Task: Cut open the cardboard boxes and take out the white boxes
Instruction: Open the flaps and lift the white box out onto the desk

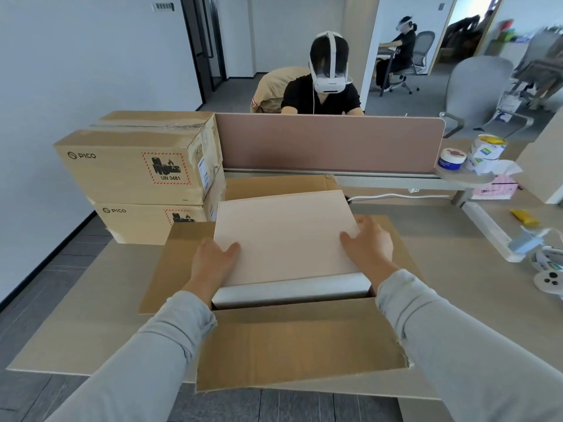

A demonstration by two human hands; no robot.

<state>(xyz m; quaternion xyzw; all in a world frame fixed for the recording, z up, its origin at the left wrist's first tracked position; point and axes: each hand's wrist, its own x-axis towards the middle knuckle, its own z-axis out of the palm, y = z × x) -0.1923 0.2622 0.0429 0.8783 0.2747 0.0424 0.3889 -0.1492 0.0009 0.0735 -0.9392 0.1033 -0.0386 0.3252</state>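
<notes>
The left hand grips the near-left edge of the white box. Its thumb lies flat on the top face and its fingers go under the side, out of view. The right hand holds the right edge, thumb on top and fingers curled round the rim. Both hands are closed on the box, one at each side, with the box between them. Grey sleeves run back from both wrists toward the camera.

The white box stands in the mouth of the open cardboard box, whose flaps are folded outward. Its pale top face slopes toward the camera. A grey side face shows along its near edge, just above the dark gap inside the carton. The far end may be clear of the carton, but the box's own top hides that.

The open carton rests on the desk. Just beside its left flap is a stack of closed cartons. The upper carton and the lower carton are both printed PICO and carry a red-hatched battery label.

Behind them a pinkish divider panel crosses the desk. A person in a white headset sits beyond it. Well to the right lie tape rolls, a pink tissue pack and a white controller.
</notes>
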